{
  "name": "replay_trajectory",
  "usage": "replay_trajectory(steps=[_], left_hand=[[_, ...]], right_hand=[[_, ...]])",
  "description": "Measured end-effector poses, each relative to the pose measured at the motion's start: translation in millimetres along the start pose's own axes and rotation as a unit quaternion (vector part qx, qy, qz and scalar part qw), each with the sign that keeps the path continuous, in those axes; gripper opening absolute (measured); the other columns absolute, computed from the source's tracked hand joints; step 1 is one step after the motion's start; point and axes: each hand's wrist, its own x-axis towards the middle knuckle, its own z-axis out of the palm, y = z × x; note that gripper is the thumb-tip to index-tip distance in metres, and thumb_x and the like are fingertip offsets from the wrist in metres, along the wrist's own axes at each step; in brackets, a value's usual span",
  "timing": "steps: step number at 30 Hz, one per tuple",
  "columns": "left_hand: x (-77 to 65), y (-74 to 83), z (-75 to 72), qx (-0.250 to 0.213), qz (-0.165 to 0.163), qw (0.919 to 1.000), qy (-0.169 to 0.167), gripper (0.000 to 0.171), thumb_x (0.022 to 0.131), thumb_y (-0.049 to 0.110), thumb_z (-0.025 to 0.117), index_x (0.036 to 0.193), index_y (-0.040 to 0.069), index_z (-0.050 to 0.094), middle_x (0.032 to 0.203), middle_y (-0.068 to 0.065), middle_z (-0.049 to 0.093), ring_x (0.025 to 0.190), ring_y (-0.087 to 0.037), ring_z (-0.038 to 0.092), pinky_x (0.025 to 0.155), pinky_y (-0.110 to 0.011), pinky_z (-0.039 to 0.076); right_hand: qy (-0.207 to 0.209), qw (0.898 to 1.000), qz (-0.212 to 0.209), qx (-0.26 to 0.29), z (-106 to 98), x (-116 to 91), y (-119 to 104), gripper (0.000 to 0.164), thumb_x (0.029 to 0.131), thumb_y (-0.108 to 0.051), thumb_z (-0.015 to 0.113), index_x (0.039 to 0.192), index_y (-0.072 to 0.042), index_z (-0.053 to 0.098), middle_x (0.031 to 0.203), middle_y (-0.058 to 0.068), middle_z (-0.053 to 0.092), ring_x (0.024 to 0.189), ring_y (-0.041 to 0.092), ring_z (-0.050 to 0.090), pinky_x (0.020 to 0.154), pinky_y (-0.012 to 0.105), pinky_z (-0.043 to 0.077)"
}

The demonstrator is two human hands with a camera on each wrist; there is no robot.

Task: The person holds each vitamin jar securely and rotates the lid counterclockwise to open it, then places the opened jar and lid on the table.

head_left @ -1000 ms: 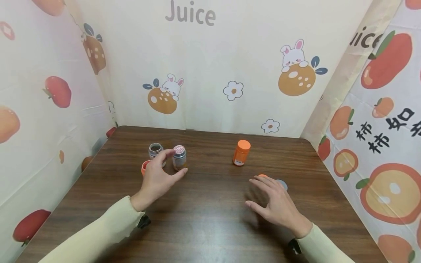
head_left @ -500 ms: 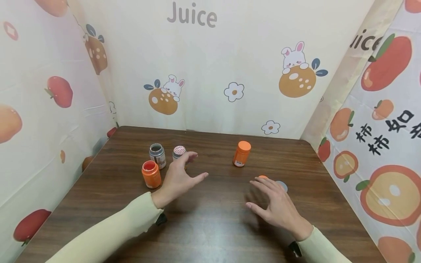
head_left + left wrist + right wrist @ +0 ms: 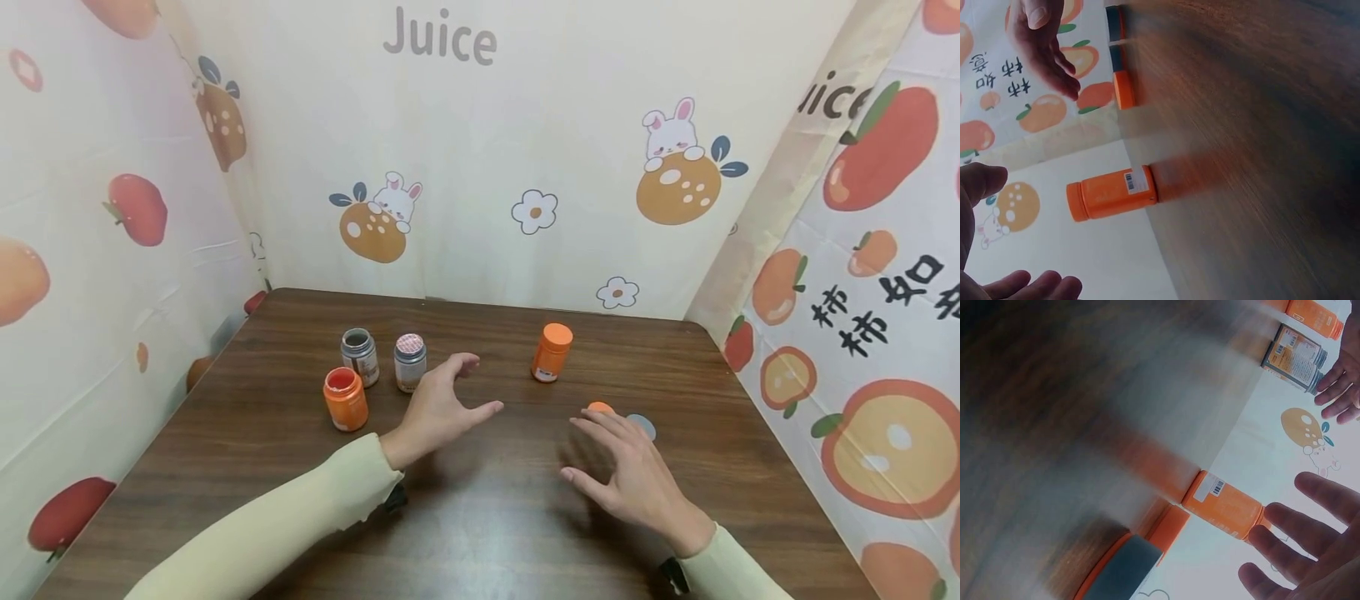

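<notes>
My left hand (image 3: 437,410) is held above the table, fingers spread, holding nothing. Just to its left stands a grey jar (image 3: 410,367) with a pink-patterned seal over its mouth. Beyond that are an uncapped grey jar (image 3: 361,360) and an uncapped orange jar (image 3: 347,402), both upright. An orange jar (image 3: 551,354) with its lid on stands apart, between and beyond the hands. My right hand (image 3: 633,475) hovers near an orange lid (image 3: 601,407) and a grey lid (image 3: 642,426), its fingers loosely bent around nothing. The left wrist view shows a second dark lid (image 3: 1114,24).
All of this is on a dark wood-grain table (image 3: 480,517). A fruit-printed curtain (image 3: 465,150) hangs behind its back edge, and similar cloth hangs along both sides.
My left hand has moved right, away from the jars on the left, uncovering the orange uncapped jar and the sealed grey one. The right hand has stayed almost still.
</notes>
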Motion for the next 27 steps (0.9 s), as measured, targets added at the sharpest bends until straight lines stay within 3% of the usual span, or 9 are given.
replay_trajectory(steps=[13,27], left_hand=[[18.5,1.9,19.5,0.021,-0.009,0.9996,-0.017,0.07,0.079,0.038,0.089,0.135,0.009,0.059,0.13,-0.006,0.066,0.118,-0.022,0.063,0.098,-0.041,0.051],[41.9,4.4,44.0,0.016,-0.021,0.999,-0.036,0.074,0.081,0.042,0.087,0.138,0.008,0.055,0.136,-0.011,0.064,0.121,-0.026,0.061,0.099,-0.043,0.051]], right_hand=[[0.002,1.0,-0.001,0.0,0.3,-0.7,-2.0,0.064,0.082,-0.055,0.082,0.134,-0.02,0.067,0.138,0.004,0.062,0.127,0.029,0.057,0.1,0.059,0.045],[0.006,1.0,0.004,-0.002,-0.2,-4.3,-1.8,0.065,0.082,-0.055,0.082,0.135,-0.022,0.066,0.136,-0.001,0.062,0.125,0.025,0.058,0.1,0.055,0.046]])
